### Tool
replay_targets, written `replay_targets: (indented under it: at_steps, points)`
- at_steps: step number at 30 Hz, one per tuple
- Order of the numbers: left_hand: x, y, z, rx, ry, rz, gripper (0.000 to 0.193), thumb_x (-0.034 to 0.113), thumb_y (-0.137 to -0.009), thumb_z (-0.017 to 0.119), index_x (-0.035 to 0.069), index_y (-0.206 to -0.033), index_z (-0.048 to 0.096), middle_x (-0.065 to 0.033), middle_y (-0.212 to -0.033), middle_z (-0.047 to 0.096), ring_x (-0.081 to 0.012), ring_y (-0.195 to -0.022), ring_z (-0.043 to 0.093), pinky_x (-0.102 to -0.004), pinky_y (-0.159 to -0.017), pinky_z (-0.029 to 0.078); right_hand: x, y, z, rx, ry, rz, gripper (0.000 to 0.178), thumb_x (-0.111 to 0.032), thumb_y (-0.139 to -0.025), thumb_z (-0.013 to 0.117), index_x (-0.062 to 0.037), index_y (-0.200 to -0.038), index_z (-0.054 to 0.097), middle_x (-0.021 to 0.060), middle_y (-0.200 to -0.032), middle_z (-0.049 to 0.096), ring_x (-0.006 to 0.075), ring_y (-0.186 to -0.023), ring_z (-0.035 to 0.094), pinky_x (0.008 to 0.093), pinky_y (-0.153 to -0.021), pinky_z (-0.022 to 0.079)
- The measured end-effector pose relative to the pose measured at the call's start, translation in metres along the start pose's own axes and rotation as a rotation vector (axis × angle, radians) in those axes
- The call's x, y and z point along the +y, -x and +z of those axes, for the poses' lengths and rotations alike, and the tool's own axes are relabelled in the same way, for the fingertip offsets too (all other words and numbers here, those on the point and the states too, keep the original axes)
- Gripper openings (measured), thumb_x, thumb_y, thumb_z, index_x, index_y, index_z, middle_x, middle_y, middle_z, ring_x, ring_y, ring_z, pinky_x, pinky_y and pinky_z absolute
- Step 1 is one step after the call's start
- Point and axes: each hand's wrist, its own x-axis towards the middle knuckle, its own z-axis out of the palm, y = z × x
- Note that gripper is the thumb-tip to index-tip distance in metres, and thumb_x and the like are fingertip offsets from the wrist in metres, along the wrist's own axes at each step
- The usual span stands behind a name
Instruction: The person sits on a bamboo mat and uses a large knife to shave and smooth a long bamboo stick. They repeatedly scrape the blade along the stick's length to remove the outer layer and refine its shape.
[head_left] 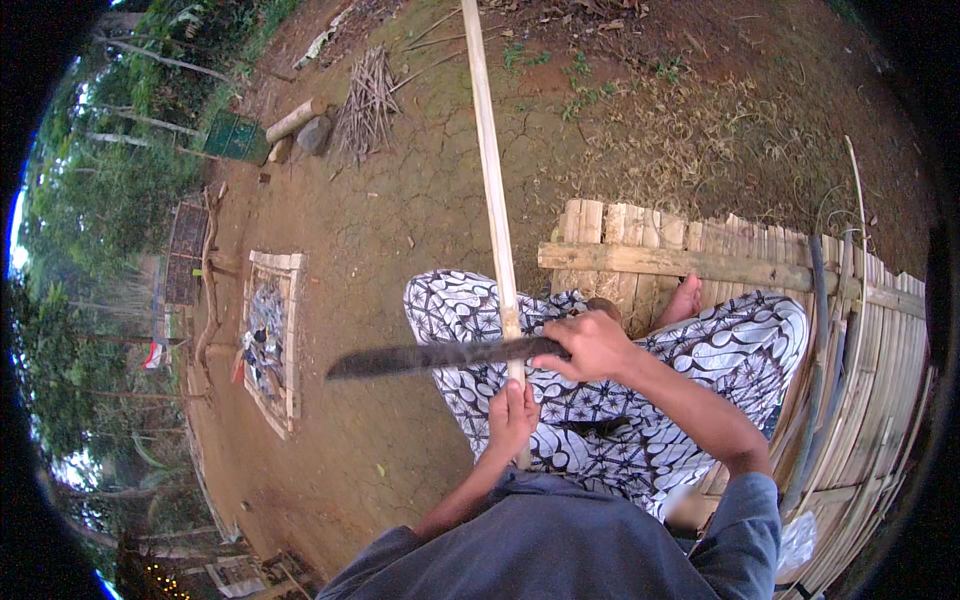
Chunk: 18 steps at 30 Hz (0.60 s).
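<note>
"Over the patterned cloth [650, 460], what is being held by the hands?"

"A long pale bamboo strip [493, 180] is gripped near its lower end by the left hand [513, 415], and a dark machete [430, 357] is clasped by its handle in the right hand [590, 347]. The two hands are set apart, though near each other."

"And how are the two things placed?"

"The blade is laid across the strip, just above the left hand, with its tip pointed to the left. Whether the edge is pressed into the strip cannot be told. The strip's far end is cut off by the upper border of the view."

"What can be seen around them?"

"Curled shavings [680, 150] are scattered beyond the bamboo platform [622, 225]. To the left, ash is enclosed by a rectangular frame [293, 340], and farther off, sticks [367, 100] are heaped near a grey stone [315, 135]."
</note>
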Motion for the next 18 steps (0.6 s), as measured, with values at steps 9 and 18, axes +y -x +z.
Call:
replay_targets:
  at_steps: [9, 18]
  points:
    - [0.038, -0.005, -0.026, 0.123, -0.751, 0.401, 0.031, 0.023, -0.095, 0.040, 0.000, -0.077, 0.051, -0.0020, -0.053, 0.045, -0.0118, -0.048, 0.044, -0.0282, -0.045, 0.035, 0.030, -0.006, -0.015, 0.097, 0.181, -0.043, 0.051, -0.056, -0.075, 0.057, -0.0048, -0.073, 0.058, 0.0115, -0.062, 0.059, 0.0294, -0.052, 0.058, 0.0377, -0.048, 0.047]
    - [0.054, -0.010, -0.008, 0.067, -0.701, 0.325, 0.031, 0.020, -0.095, 0.040, 0.001, -0.072, 0.048, -0.0063, -0.058, 0.049, -0.0102, -0.050, 0.044, -0.0271, -0.048, 0.038, -0.003, -0.012, -0.016, 0.094, 0.232, -0.133, 0.057, -0.061, -0.077, 0.052, -0.0050, -0.074, 0.060, 0.0154, -0.058, 0.059, 0.0298, -0.051, 0.060, 0.0379, -0.047, 0.047]
